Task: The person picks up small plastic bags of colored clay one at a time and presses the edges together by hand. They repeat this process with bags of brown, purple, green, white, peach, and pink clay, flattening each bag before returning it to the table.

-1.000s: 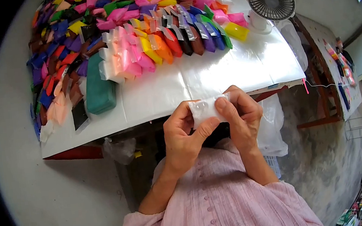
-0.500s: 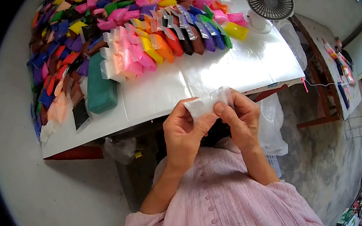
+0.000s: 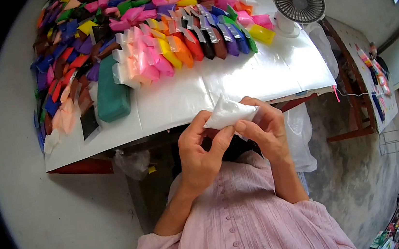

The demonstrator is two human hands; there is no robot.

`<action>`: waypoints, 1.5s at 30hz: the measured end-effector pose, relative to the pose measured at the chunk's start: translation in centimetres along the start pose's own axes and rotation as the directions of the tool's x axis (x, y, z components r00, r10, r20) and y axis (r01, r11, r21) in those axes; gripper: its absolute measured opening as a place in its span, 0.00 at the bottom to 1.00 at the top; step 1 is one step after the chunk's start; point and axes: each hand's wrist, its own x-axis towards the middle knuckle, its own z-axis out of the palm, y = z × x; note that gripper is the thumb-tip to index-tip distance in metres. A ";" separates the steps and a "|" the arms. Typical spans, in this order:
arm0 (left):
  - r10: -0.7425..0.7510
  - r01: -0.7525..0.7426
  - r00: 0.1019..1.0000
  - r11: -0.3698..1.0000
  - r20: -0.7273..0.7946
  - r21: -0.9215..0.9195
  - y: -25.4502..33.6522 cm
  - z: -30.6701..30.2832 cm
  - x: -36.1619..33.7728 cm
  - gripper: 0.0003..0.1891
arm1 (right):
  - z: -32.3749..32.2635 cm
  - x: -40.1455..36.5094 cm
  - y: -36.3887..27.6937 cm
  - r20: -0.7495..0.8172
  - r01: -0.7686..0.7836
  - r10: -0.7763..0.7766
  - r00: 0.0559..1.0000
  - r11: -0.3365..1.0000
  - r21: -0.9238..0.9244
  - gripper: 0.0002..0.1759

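Between my two hands, just off the table's front edge, is a small clear plastic packet of white material (image 3: 231, 113). My left hand (image 3: 201, 146) pinches its lower left side with thumb and fingers. On the right side, my right hand (image 3: 266, 129) grips it the same way, the two thumbs almost touching at its near edge. A pointed corner of the packet sticks up away from me. Ahead on the table is a row of filled packets (image 3: 183, 51), running from white and pink through yellow, orange, red, black, brown and purple to blue and green.
A green block (image 3: 112, 92) sits left of the row. A heap of loose coloured packets (image 3: 74, 45) covers the table's far left. A white fan (image 3: 299, 4) stands at the back right of the silver-covered table (image 3: 168, 106). Plastic bags (image 3: 299, 136) hang below the edge.
The white packet has turned in my hands; its pointed corner now stands up and its filled face shows. Both hands keep hold of it, with the fingers shifted slightly.
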 end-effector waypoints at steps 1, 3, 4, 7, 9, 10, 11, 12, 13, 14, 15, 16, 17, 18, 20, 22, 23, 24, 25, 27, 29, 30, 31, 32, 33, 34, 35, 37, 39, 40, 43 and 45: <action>0.017 -0.018 1.000 0.999 0.020 0.042 -0.1 -0.1 -0.1 0.10 | -0.2 0.0 0.1 0.019 -0.002 0.002 1.000 1.000 0.009 0.09; 0.040 -0.040 0.999 0.998 0.004 0.043 0.3 -0.1 -0.2 0.08 | -0.3 -0.1 0.3 0.031 -0.008 0.008 0.999 1.000 0.020 0.09; 0.051 -0.051 0.999 0.998 -0.005 0.044 0.4 -0.1 -0.2 0.08 | -0.2 -0.1 0.5 0.023 -0.013 0.012 1.000 1.000 0.023 0.09; 0.082 -0.084 0.995 0.996 -0.058 -0.042 0.1 0.0 -0.3 0.07 | 0.3 -0.4 0.1 0.018 -0.050 0.049 0.999 0.997 0.050 0.09; 0.121 -0.122 0.990 0.992 -0.069 -0.013 0.2 0.0 -0.2 0.06 | 0.6 -0.5 -0.1 0.021 -0.047 0.046 0.999 0.998 0.037 0.10; 0.141 -0.141 0.987 0.990 -0.075 0.003 0.2 -0.1 -0.2 0.05 | 0.6 -0.5 -0.2 0.024 -0.027 0.026 0.999 1.000 0.013 0.10; 0.156 -0.154 0.986 0.988 -0.066 0.025 0.2 -0.1 -0.1 0.05 | 0.7 -0.4 -0.3 0.027 -0.006 0.006 1.000 1.000 -0.012 0.10; 0.170 -0.168 0.984 0.985 -0.058 0.048 0.2 -0.2 -0.1 0.04 | 0.6 -0.4 -0.2 0.029 0.022 -0.020 0.999 0.999 -0.047 0.10; 0.185 -0.181 0.981 0.981 -0.049 0.071 0.1 -0.2 -0.1 0.04 | 0.6 -0.3 -0.1 0.032 0.049 -0.047 0.998 0.995 -0.083 0.09; 0.211 -0.204 0.976 0.973 -0.054 0.107 0.1 -0.2 -0.1 0.04 | 0.5 -0.2 -0.1 0.035 0.077 -0.074 0.997 0.990 -0.119 0.09; 0.237 -0.227 0.970 0.963 -0.058 0.143 0.0 -0.2 0.0 0.04 | 0.6 -0.3 -0.2 0.029 0.054 -0.051 0.998 0.993 -0.108 0.09; 0.263 -0.249 0.963 0.952 -0.060 0.179 -0.1 -0.2 0.0 0.04 | 0.6 -0.4 -0.2 0.023 0.031 -0.029 0.999 0.995 -0.097 0.09; 0.256 -0.242 0.964 0.955 -0.065 0.171 -0.1 -0.1 0.0 0.04 | 0.7 -0.5 -0.3 0.018 0.008 -0.007 1.000 0.996 -0.086 0.09; 0.249 -0.235 0.966 0.958 -0.070 0.163 -0.2 0.0 0.0 0.04 | 0.7 -0.6 -0.1 0.012 0.021 -0.020 1.000 0.996 -0.088 0.08; 0.218 -0.205 0.973 0.967 -0.071 0.154 -0.2 -0.1 -0.1 0.04 | 0.7 -0.7 0.4 0.000 0.047 -0.047 0.999 0.995 -0.089 0.08; 0.167 -0.157 0.984 0.976 -0.059 0.149 -0.2 -0.2 -0.2 0.05 | 0.9 -0.6 0.6 -0.024 0.081 -0.083 0.996 0.995 -0.061 0.08; 0.165 -0.157 0.984 0.981 -0.066 0.114 -0.2 -0.1 -0.2 0.05 | 1.0 -0.7 0.6 -0.037 0.097 -0.099 0.994 0.994 -0.048 0.08; 0.163 -0.158 0.984 0.984 -0.072 0.080 -0.1 0.2 0.0 0.05 | 1.1 -0.7 0.7 -0.035 0.096 -0.098 0.995 0.994 -0.044 0.08; 0.162 -0.159 0.984 0.986 -0.079 0.045 0.0 0.3 0.1 0.05 | 1.1 -0.7 0.7 -0.033 0.096 -0.097 0.995 0.995 -0.040 0.09; 0.096 -0.098 0.991 0.995 -0.096 -0.020 0.4 0.5 0.1 0.04 | 1.1 -0.7 0.7 -0.021 0.092 -0.093 0.995 0.994 -0.061 0.09; 0.086 -0.090 0.992 0.995 -0.095 -0.040 0.5 0.4 0.1 0.03 | 1.1 -0.7 0.7 0.000 0.085 -0.085 0.996 0.990 -0.111 0.09; 0.109 -0.111 0.990 0.993 -0.087 -0.027 0.4 0.2 0.1 0.03 | 1.1 -0.7 0.7 0.013 0.093 -0.092 0.996 0.988 -0.125 0.09; 0.132 -0.133 0.988 0.991 -0.079 -0.013 0.3 0.1 0.2 0.03 | 1.0 -0.6 0.6 0.026 0.102 -0.099 0.995 0.985 -0.139 0.09; 0.146 -0.146 0.986 0.989 -0.081 0.010 0.2 0.2 0.2 0.02 | 1.0 -0.6 0.6 0.039 0.110 -0.106 0.994 0.982 -0.153 0.09; 0.160 -0.158 0.984 0.987 -0.082 0.033 0.1 0.3 0.2 0.02 | 0.9 -0.6 0.6 0.038 0.105 -0.099 0.994 0.980 -0.170 0.09; 0.174 -0.169 0.981 0.984 -0.083 0.057 0.1 0.4 0.2 0.01 | 0.8 -0.5 0.7 0.037 0.098 -0.093 0.995 0.977 -0.188 0.09; 0.202 -0.192 0.976 0.975 -0.085 0.109 0.1 0.4 0.2 0.00 | 0.7 -0.5 0.8 0.036 0.092 -0.087 0.996 0.974 -0.205 0.09; 0.258 -0.236 0.962 0.949 -0.085 0.211 0.0 0.5 0.3 0.00 | 0.8 -0.6 0.5 0.019 0.044 -0.042 0.999 0.989 -0.142 0.09; 0.275 -0.247 0.959 0.932 -0.073 0.266 0.1 0.5 0.3 0.01 | 0.9 -0.7 0.6 0.004 0.048 -0.048 0.999 0.991 -0.124 0.09; 0.284 -0.253 0.957 0.922 -0.068 0.293 0.1 0.5 0.3 0.01 | 1.0 -0.7 0.9 -0.001 0.077 -0.078 0.997 0.988 -0.137 0.09; 0.268 -0.235 0.962 0.919 -0.062 0.317 0.2 0.3 0.2 0.01 | 1.2 -0.7 1.4 -0.003 0.161 -0.164 0.987 0.975 -0.155 0.09; 0.223 -0.199 0.973 0.943 -0.063 0.266 0.2 0.4 0.1 0.01 | 1.3 -0.8 1.2 -0.013 0.184 -0.188 0.982 0.971 -0.154 0.09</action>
